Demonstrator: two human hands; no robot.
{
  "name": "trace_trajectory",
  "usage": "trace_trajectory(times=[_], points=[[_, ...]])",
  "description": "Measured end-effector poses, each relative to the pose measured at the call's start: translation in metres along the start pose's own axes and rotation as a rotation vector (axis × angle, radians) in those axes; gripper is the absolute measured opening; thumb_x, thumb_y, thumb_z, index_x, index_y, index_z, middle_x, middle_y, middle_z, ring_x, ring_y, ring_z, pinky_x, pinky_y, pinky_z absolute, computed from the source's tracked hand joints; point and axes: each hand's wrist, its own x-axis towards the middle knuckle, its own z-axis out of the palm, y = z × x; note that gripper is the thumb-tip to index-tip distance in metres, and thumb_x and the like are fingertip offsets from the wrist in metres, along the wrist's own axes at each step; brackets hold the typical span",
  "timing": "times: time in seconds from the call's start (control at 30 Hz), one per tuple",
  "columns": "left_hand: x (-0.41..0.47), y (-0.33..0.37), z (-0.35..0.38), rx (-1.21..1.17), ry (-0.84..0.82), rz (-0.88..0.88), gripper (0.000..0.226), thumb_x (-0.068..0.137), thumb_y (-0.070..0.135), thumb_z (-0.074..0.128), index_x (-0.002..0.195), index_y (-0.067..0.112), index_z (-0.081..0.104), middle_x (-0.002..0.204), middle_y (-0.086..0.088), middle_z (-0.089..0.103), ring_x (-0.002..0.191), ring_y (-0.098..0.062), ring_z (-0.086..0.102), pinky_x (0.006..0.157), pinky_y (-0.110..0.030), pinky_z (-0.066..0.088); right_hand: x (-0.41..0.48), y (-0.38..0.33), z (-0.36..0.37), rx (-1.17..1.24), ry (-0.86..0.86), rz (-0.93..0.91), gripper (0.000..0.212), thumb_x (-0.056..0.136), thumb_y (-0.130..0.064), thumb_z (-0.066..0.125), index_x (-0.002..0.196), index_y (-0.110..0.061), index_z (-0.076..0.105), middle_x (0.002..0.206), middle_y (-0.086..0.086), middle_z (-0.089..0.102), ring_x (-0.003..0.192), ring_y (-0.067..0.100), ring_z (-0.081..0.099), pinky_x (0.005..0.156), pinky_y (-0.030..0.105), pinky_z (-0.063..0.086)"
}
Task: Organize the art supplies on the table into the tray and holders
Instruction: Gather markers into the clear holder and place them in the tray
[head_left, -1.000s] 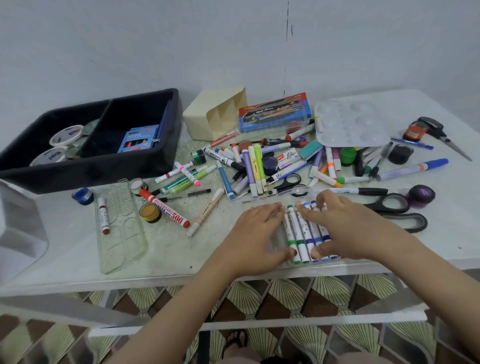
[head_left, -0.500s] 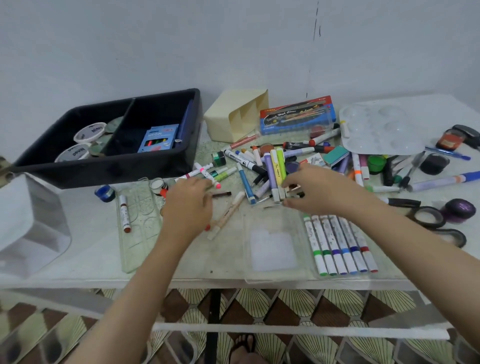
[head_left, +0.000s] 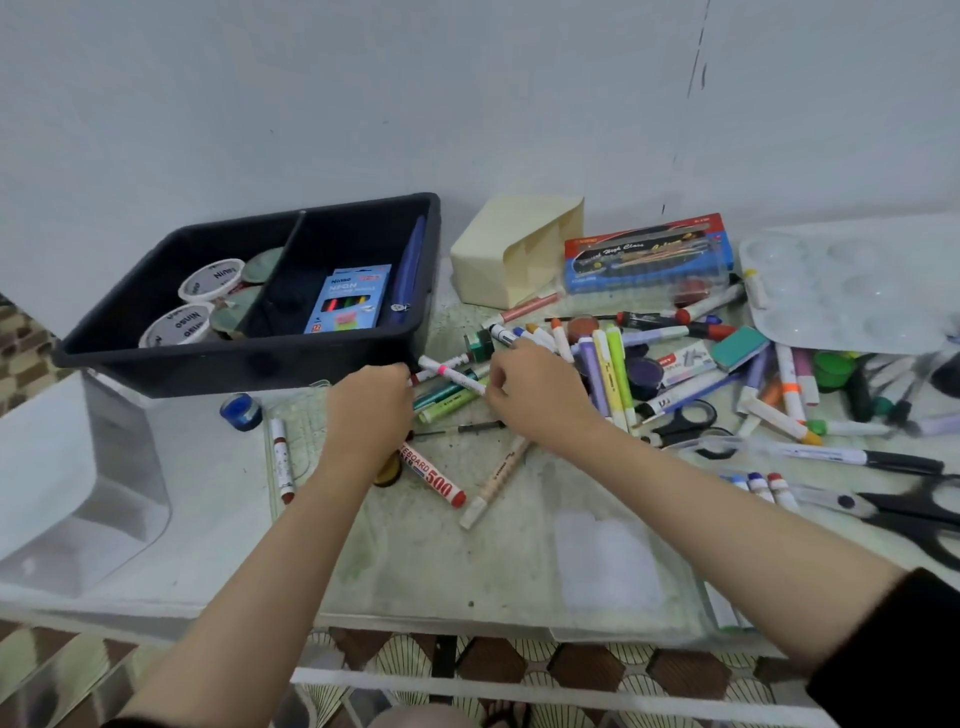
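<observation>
Just in front of the black plastic divided tray (head_left: 244, 358), our left hand (head_left: 366, 410) and right hand (head_left: 535, 392) close, fingers curled, on white pink-banded markers (head_left: 451, 373); exact pinch unclear. Gather them parallel before lifting. Inside the tray: two white round tubs (head_left: 210, 280), blue crayon box (head_left: 347, 299).

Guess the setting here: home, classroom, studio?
Probably a home craft corner: a small stained table against a bare wall, patterned floor tiles below, markers and paint pots scattered by a black tray.
</observation>
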Motion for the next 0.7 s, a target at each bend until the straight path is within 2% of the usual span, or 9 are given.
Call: trace_trajectory(times=[0.13,0.2,0.3,0.4,0.5,0.57,0.63,0.7], points=[[0.004,-0.002,0.001,-0.013,-0.001,0.025,0.019,0.093,0.023,0.049,0.097,0.013,0.065,0.086,-0.005,0.061,0.075,-0.025,0.058,0.060,-0.033,0.047,-0.001,0.013,-0.006,0.055,0.023,0.033,0.023,0.087,-0.035,0.058,0.093,-0.013,0.062,0.096,0.005,0.052,0.088,0.020,0.051,0.073,0.034,0.045],[0.007,-0.003,0.001,-0.015,-0.028,0.033,0.021,0.093,0.025,0.050,0.100,0.014,0.067,0.088,-0.005,0.060,0.077,-0.023,0.057,0.059,-0.031,0.045,-0.002,0.015,-0.003,0.024,-0.018,0.036,0.030,0.084,-0.041,0.061,0.097,-0.014,0.061,0.098,0.005,0.051,0.090,0.021,0.051,0.075,0.035,0.046],[0.009,-0.005,0.000,-0.048,-0.065,0.008,0.019,0.092,0.027,0.053,0.102,0.017,0.067,0.091,-0.003,0.061,0.080,-0.021,0.057,0.059,-0.028,0.040,-0.002,0.015,0.006,-0.017,0.010,0.032,0.033,0.083,-0.042,0.063,0.100,-0.013,0.059,0.101,0.006,0.053,0.093,0.024,0.053,0.075,0.036,0.046],[0.008,-0.003,-0.002,-0.082,-0.080,-0.026,0.016,0.091,0.027,0.055,0.099,0.019,0.065,0.083,0.001,0.062,0.075,-0.017,0.057,0.058,-0.027,0.043,0.002,0.015,0.011,-0.013,0.053,0.009,0.028,0.086,-0.038,0.062,0.103,-0.015,0.061,0.103,0.006,0.056,0.093,0.023,0.054,0.071,0.033,0.043],[0.003,-0.002,-0.002,-0.156,-0.095,-0.065,0.012,0.091,0.027,0.056,0.098,0.019,0.062,0.084,0.002,0.063,0.074,-0.015,0.057,0.060,-0.028,0.047,0.005,0.016,0.011,0.007,0.057,-0.017,0.018,0.089,-0.030,0.058,0.097,-0.016,0.064,0.097,0.004,0.059,0.088,0.021,0.055,0.066,0.029,0.039],[0.001,-0.003,-0.001,-0.259,-0.125,-0.111,0.012,0.090,0.025,0.058,0.101,0.020,0.062,0.086,0.005,0.063,0.075,-0.012,0.056,0.060,-0.026,0.047,0.003,0.017,0.008,0.147,0.060,0.006,0.011,0.091,-0.025,0.057,0.095,-0.015,0.060,0.090,0.001,0.059,0.078,0.015,0.053,0.060,0.026,0.036],[-0.001,-0.005,-0.003,-0.417,-0.160,-0.168,0.017,0.090,0.020,0.059,0.106,0.021,0.063,0.089,0.008,0.061,0.076,-0.007,0.054,0.060,-0.022,0.043,-0.003,0.021,0.001,0.401,0.100,0.018,0.006,0.090,-0.020,0.060,0.093,-0.015,0.058,0.081,-0.004,0.058,0.065,0.007,0.048,0.056,0.020,0.035],[-0.003,-0.005,-0.009,-0.565,-0.173,-0.198,0.019,0.090,0.017,0.059,0.108,0.021,0.064,0.092,0.008,0.062,0.078,-0.004,0.054,0.063,-0.021,0.042,-0.013,0.028,-0.009,0.682,0.159,0.027,0.008,0.087,-0.013,0.064,0.093,-0.011,0.060,0.078,-0.002,0.060,0.065,0.011,0.054,0.061,0.021,0.046]])
